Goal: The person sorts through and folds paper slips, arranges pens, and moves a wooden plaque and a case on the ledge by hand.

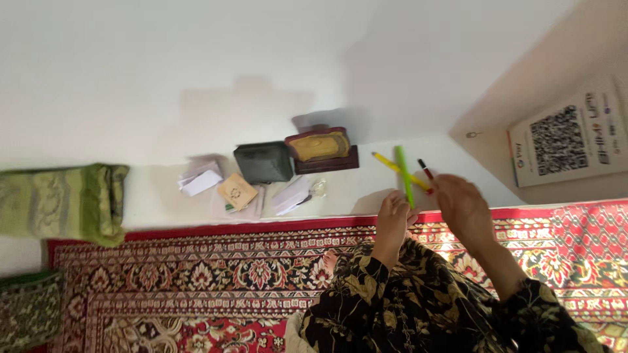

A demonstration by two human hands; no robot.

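My left hand [392,219] is closed around a bright green pen [404,173] that points up and away from me. A yellow pen [391,165] crosses behind the green one, and my right hand [462,204] grips its near end together with a dark red-tipped pen [425,169]. Both hands are raised close together over the far edge of the red patterned carpet [196,274]. Dark floral sleeves cover both my forearms.
On the white floor by the wall sit a dark green box [263,162], a maroon and gold case [320,148], folded papers [199,178], a small tan card [237,191] and a plastic wrapper [297,193]. Green cushions [65,202] lie left. A printed code sheet [569,140] hangs right.
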